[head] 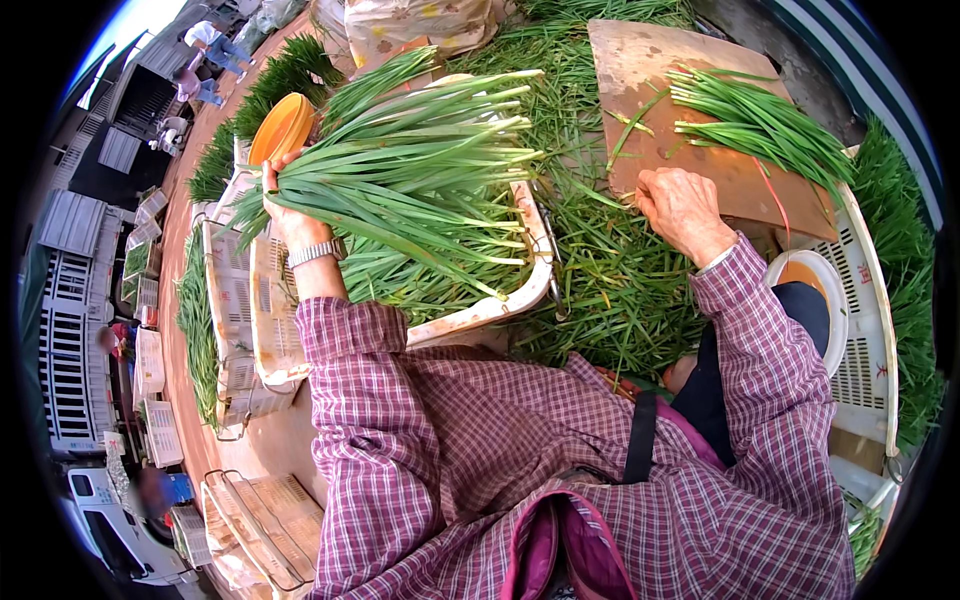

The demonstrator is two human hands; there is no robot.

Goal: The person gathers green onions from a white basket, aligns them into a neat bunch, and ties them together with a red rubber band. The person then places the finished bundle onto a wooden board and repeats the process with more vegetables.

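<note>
My left hand (289, 199) grips a fanned bunch of garlic chives (405, 165) by the leaves, their pale cut ends pointing right. The bunch lies above a white plastic crate (540, 277), over more chives (397, 281) inside it. Near the lower left corner of a wooden board (637, 67) is my right hand (679, 210), fingers curled in. A pale scrap shows at its fingertips; whether it is held is unclear. Another bunch of chives (750, 124) rests on the board, and a red tie (772, 199) hangs off the board's near edge.
Loose chive trimmings (615, 292) cover the ground between crate and board. A white bucket (840, 337) stands by my right leg, beside a white crate (870, 300). An orange basin (281, 127) sits beyond my left hand. People (214, 45) and a white truck (120, 525) are at left.
</note>
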